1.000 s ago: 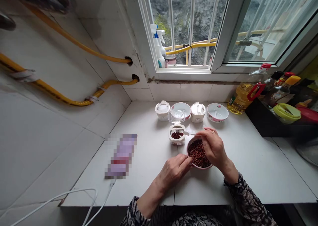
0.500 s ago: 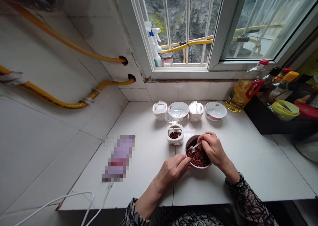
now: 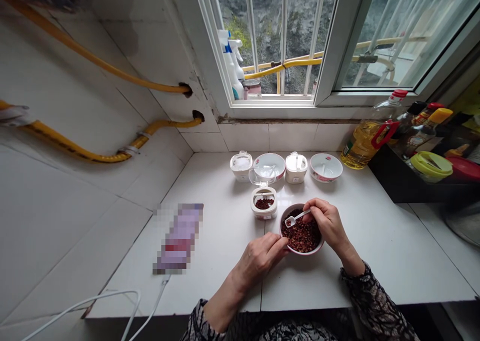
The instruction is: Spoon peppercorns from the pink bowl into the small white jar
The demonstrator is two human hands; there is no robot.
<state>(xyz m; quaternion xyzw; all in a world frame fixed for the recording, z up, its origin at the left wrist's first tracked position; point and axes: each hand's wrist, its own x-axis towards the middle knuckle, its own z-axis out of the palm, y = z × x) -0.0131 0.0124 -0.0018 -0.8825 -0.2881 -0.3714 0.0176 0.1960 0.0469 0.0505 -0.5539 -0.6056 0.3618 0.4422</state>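
- The right hand [image 3: 325, 222] pinches a small white spoon [image 3: 301, 214] by its handle, thumb against fingers; the left hand [image 3: 261, 255] grasps the near-left rim of a bowl [image 3: 308, 253].
- That spoon looks slim and pale, its squarish scoop holding a few reddish bits just above the bowl's contents.
- Dark red-brown grains [image 3: 304, 237], coarse and dry-looking, spread across the bowl.
- The bowl sits about midway between the countertop's [image 3: 360, 286] back and near edges.
- Just beyond its left side stands an open-lidded jar [image 3: 264, 215] of similar grains.
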